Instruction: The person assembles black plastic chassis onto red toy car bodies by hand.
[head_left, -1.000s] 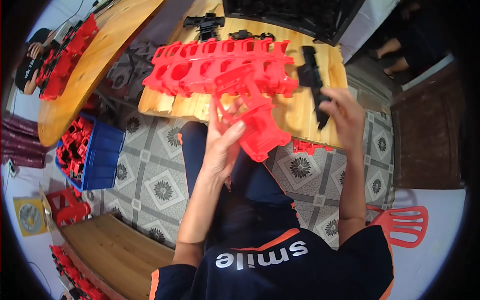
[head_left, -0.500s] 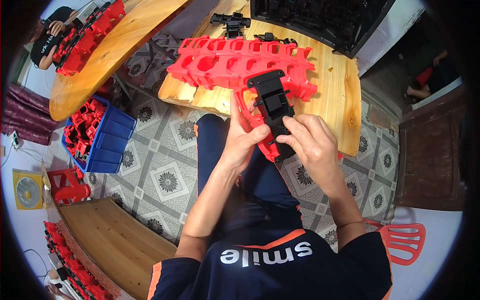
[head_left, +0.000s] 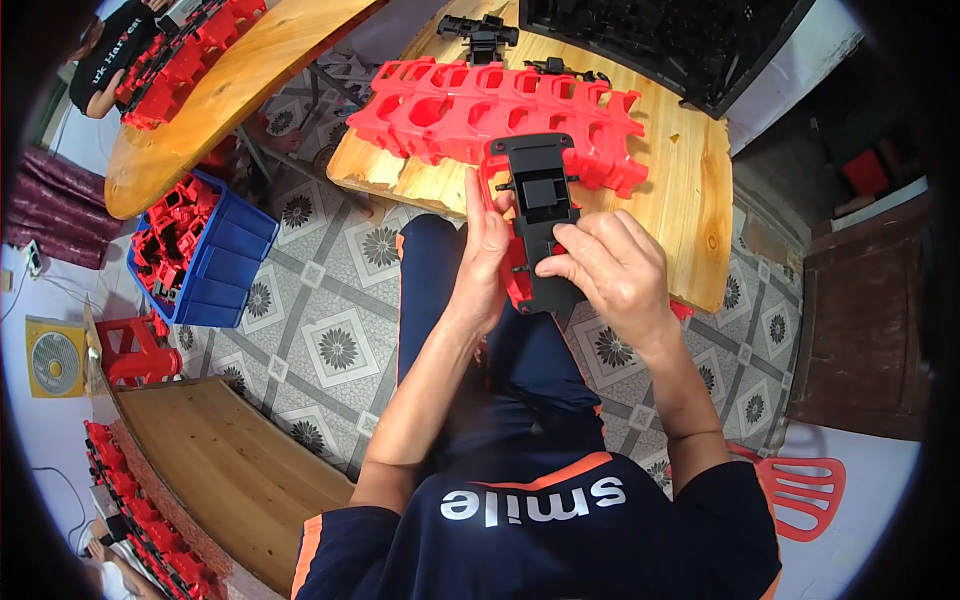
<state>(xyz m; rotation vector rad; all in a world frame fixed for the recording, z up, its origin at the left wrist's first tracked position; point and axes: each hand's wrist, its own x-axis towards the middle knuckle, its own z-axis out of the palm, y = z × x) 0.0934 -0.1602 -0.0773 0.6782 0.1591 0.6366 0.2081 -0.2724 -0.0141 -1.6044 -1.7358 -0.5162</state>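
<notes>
My left hand [head_left: 484, 262] holds a red plastic frame [head_left: 518, 284] by its left side, fingers behind it and thumb upright along the edge. On the frame's upper face lies a long black plastic part [head_left: 543, 160] with a square recess and small pegs along its left side. My right hand [head_left: 615, 262] is closed at the lower right of this part, thumb and forefinger pinched against its face. Anything small between those fingertips is hidden. Both hands are above my lap, at the near edge of the wooden table [head_left: 690, 215].
Across the table lies a row of red plastic frames [head_left: 470, 105], with black parts [head_left: 485, 38] behind it and a black tray [head_left: 660, 45] at the back. A blue bin [head_left: 225, 265] of red pieces is at left, near a red stool [head_left: 140, 350]. Another person [head_left: 100, 75] sits far left.
The red frame and black part have turned more upright and shifted slightly left. My right thumb and forefinger have moved up a little along the black part. The view has shifted slightly.
</notes>
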